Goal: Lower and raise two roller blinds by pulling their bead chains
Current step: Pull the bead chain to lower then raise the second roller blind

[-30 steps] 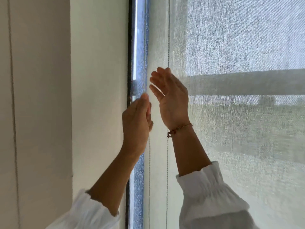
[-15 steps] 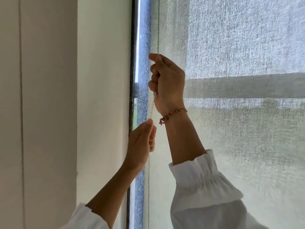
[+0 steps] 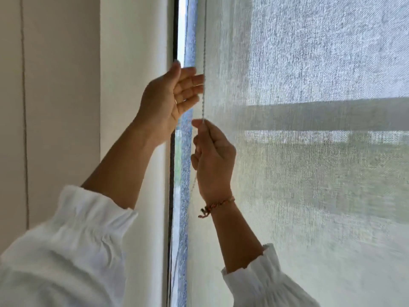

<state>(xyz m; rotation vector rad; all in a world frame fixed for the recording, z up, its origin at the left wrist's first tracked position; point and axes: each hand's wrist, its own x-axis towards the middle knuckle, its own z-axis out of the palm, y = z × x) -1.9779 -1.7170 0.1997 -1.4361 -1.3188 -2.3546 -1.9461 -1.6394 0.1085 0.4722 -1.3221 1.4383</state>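
A pale woven roller blind covers the window on the right. Its bead chain hangs straight down along the blind's left edge. My right hand, with a braided bracelet at the wrist, is closed around the chain, pinching it at the top of the fist. My left hand is raised higher, fingers spread, with the fingertips just touching or beside the chain. A slack length of chain trails below my right hand.
A white wall stands to the left of the dark window frame. A narrow strip of blue-tinted glass shows between frame and blind. Further left is a beige panel.
My right hand has come down with the chain from a high position. My left hand let go lower down, rose above the right hand and opened.
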